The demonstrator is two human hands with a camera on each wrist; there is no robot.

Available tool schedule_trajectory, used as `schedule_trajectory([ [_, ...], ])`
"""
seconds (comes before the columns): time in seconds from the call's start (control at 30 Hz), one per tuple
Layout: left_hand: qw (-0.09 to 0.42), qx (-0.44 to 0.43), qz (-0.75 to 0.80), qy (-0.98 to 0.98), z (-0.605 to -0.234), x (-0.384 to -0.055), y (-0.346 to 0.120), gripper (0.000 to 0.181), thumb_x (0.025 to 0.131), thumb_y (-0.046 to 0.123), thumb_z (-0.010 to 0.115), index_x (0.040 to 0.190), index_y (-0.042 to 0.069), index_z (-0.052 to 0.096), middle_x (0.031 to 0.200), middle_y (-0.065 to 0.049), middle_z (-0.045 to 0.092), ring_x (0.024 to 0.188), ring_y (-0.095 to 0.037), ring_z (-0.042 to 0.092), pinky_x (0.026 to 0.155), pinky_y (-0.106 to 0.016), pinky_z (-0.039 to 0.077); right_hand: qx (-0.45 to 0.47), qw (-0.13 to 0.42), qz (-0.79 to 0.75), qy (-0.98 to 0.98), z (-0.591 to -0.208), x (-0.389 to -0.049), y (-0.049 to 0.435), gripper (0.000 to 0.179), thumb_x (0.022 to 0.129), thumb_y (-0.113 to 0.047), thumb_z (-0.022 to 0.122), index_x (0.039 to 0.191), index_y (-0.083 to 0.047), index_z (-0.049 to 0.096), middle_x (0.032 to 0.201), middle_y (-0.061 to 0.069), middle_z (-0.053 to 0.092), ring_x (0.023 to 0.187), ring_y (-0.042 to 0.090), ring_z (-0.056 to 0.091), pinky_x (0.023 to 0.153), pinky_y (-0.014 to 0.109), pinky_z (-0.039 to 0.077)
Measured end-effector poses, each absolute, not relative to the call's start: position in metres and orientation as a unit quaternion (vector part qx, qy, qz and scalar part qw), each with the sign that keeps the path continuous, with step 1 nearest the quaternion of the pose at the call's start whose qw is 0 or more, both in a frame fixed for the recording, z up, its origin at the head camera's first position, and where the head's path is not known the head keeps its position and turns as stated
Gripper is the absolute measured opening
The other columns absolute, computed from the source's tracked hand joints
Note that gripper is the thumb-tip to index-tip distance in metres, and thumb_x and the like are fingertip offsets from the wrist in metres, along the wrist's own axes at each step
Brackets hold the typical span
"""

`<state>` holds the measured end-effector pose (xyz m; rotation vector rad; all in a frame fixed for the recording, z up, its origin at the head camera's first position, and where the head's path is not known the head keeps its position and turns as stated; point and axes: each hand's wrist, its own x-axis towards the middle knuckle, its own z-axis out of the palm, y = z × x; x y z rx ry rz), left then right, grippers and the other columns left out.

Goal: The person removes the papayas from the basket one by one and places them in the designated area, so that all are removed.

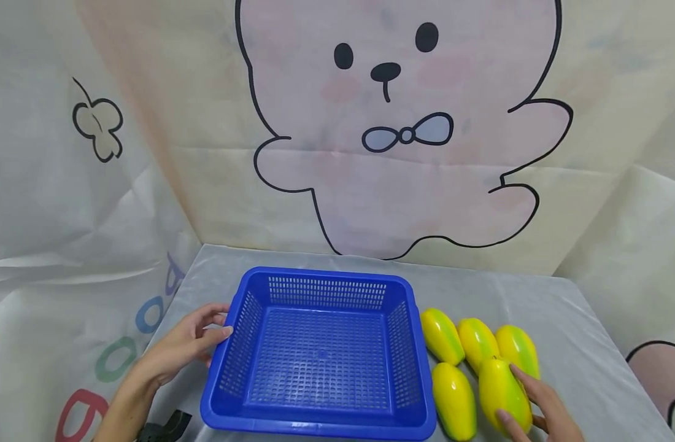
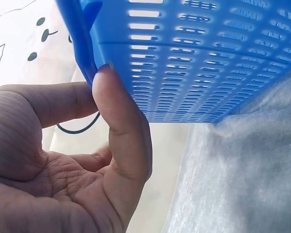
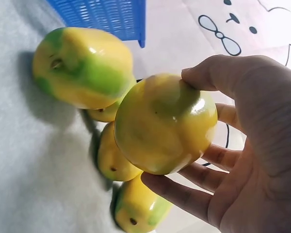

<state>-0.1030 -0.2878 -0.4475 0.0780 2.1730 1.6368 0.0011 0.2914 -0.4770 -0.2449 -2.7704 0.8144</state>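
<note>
A blue plastic basket [image 1: 321, 356] with slotted walls stands on the grey cloth, nothing inside it. My left hand [image 1: 185, 344] pinches its left rim between thumb and fingers; the left wrist view shows the fingertips on the rim [image 2: 82, 53]. On the right, my right hand [image 1: 542, 405] holds a glossy yellow-green papaya [image 1: 503, 393], thumb on one side and fingers around the other. In the right wrist view this papaya [image 3: 165, 124] appears end-on, close over the cloth. Beside it lies another papaya [image 1: 453, 399], close to the basket's right wall.
Behind the held fruit, three more papayas lie in a row: one papaya [image 1: 442, 334] by the basket, a middle one [image 1: 477, 341] and a right one [image 1: 518, 350]. A black object [image 1: 166, 426] shows near my left forearm. Printed cloth walls [image 1: 404, 202] enclose the table's back and sides.
</note>
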Motion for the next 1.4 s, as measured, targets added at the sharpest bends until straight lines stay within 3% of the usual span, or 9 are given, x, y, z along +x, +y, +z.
schedule_trajectory([
  [0.17,0.210,0.027,0.591,0.778,-0.446,-0.103,-0.290,0.066,0.101,0.026,0.060,0.151,-0.002,0.027,0.133,-0.031,0.051,0.087,-0.023,0.069,0.062,-0.041,0.060,-0.094,0.114,0.261,-0.954,-0.486,0.003,0.292,0.076,0.086,-0.042,0.079,0.152,-0.025,0.045,0.133,0.016,0.059,0.100,-0.010,0.047,0.053,0.040,0.057],
  [0.3,0.213,0.024,0.591,0.778,-0.445,-0.103,-0.289,0.068,0.101,0.026,0.060,0.152,-0.002,0.025,0.136,-0.032,0.050,0.089,-0.024,0.069,0.063,-0.041,0.060,-0.103,0.111,0.258,-0.954,-0.494,0.006,0.294,0.076,0.087,-0.043,0.078,0.151,-0.020,0.046,0.132,0.016,0.060,0.099,-0.023,0.035,0.052,0.035,0.055],
  [0.4,0.209,0.023,0.590,0.780,-0.444,-0.104,-0.290,0.068,0.101,0.025,0.061,0.152,-0.002,0.025,0.135,-0.032,0.049,0.089,-0.024,0.069,0.063,-0.041,0.060,-0.100,0.119,0.252,-0.955,-0.499,0.006,0.293,0.076,0.086,-0.043,0.079,0.150,-0.017,0.047,0.130,0.016,0.061,0.102,-0.020,0.041,0.052,0.033,0.054],
  [0.57,0.202,0.022,0.586,0.785,-0.440,-0.104,-0.292,0.067,0.100,0.024,0.061,0.151,-0.002,0.027,0.134,-0.032,0.050,0.088,-0.024,0.069,0.062,-0.041,0.060,-0.102,0.108,0.238,-0.960,-0.508,0.006,0.294,0.079,0.087,-0.043,0.078,0.153,-0.016,0.043,0.133,0.020,0.059,0.109,0.036,0.059,0.053,0.039,0.056],
  [0.63,0.204,0.024,0.585,0.785,-0.440,-0.104,-0.292,0.066,0.100,0.024,0.061,0.151,-0.003,0.027,0.134,-0.032,0.051,0.088,-0.023,0.069,0.062,-0.041,0.060,-0.109,0.082,0.228,-0.964,-0.511,0.009,0.297,0.082,0.088,-0.050,0.074,0.154,-0.014,0.041,0.133,0.020,0.058,0.111,0.037,0.059,0.054,0.037,0.056],
  [0.9,0.207,0.017,0.583,0.785,-0.443,-0.103,-0.287,0.067,0.100,0.025,0.062,0.151,-0.002,0.028,0.132,-0.031,0.052,0.088,-0.022,0.069,0.062,-0.041,0.060,-0.100,0.099,0.200,-0.970,-0.522,0.016,0.301,0.080,0.085,-0.053,0.075,0.150,-0.014,0.047,0.126,0.014,0.063,0.102,0.027,0.062,0.054,0.015,0.045],
  [1.0,0.210,0.015,0.585,0.784,-0.445,-0.102,-0.288,0.067,0.100,0.025,0.061,0.151,-0.003,0.027,0.132,-0.031,0.052,0.087,-0.022,0.069,0.062,-0.040,0.060,-0.098,0.123,0.197,-0.968,-0.524,0.015,0.299,0.078,0.083,-0.051,0.078,0.147,-0.017,0.051,0.124,0.011,0.065,0.097,0.011,0.060,0.055,0.012,0.043],
  [1.17,0.217,0.023,0.591,0.777,-0.447,-0.101,-0.288,0.067,0.101,0.025,0.059,0.152,-0.004,0.025,0.134,-0.032,0.051,0.088,-0.022,0.069,0.063,-0.040,0.060,-0.076,0.173,0.210,-0.959,-0.523,0.014,0.298,0.074,0.080,-0.040,0.085,0.143,-0.017,0.056,0.119,0.010,0.069,0.100,-0.026,0.035,0.065,-0.003,0.031],
  [1.4,0.208,0.013,0.588,0.782,-0.447,-0.103,-0.286,0.067,0.100,0.027,0.061,0.151,-0.001,0.028,0.132,-0.031,0.051,0.088,-0.025,0.069,0.063,-0.042,0.061,-0.061,0.182,0.227,-0.955,-0.522,0.010,0.297,0.072,0.080,-0.035,0.086,0.143,-0.018,0.055,0.119,0.010,0.069,0.104,-0.033,0.023,0.069,-0.005,0.027],
])
